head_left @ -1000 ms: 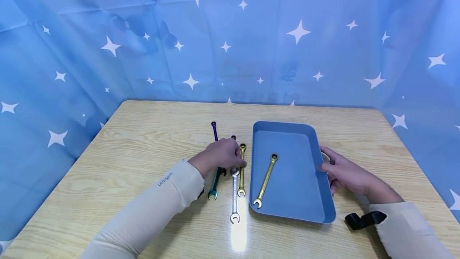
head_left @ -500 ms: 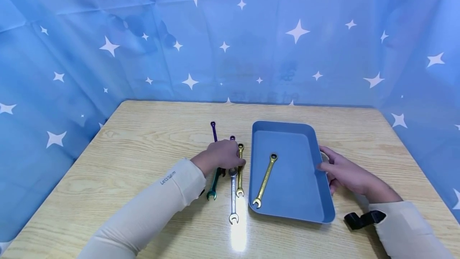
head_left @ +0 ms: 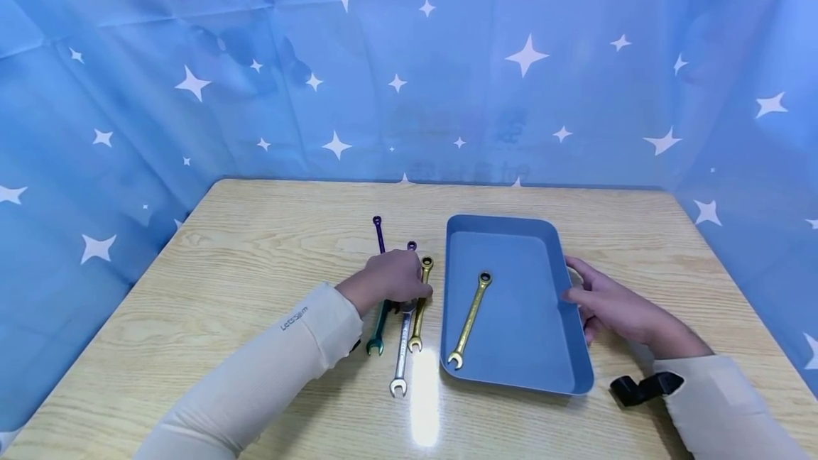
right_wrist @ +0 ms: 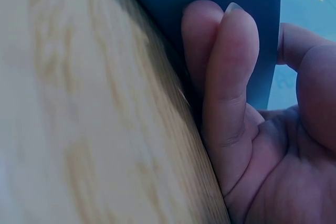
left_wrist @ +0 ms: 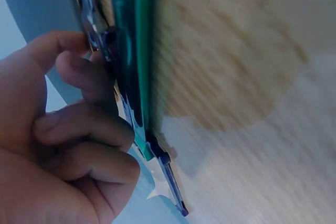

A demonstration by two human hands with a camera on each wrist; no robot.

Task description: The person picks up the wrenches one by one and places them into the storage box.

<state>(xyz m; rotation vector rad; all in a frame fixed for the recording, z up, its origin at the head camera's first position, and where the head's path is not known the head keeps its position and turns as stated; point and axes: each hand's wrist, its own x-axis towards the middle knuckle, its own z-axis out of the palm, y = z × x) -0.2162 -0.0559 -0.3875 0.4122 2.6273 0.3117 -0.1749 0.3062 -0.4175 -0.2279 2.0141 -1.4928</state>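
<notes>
In the head view my left hand (head_left: 397,275) pinches a gold combination wrench (head_left: 420,314), thumb at its right side, other fingers curled. A silver combination wrench (head_left: 402,353) lies just left of it, its upper end under the hand. A green wrench (head_left: 379,329) and a purple wrench (head_left: 380,236) run partly beneath that hand; a purple ring end (head_left: 412,245) shows beyond the knuckles. My right hand (head_left: 616,307) grips the right wall of the blue tray (head_left: 511,226), thumb over the rim and fingers (right_wrist: 231,72) outside. Another gold wrench (head_left: 471,321) lies slanted in the tray.
Everything stands on a light wooden table (head_left: 275,233). Behind it hangs a blue curtain (head_left: 447,112) with white stars. A black wrist mount (head_left: 645,389) sticks out from the right sleeve.
The lower ends of the gold wrench by the left hand and of the silver wrench have swung left. The left hand has shifted slightly; the right hand and the tray stay put.
</notes>
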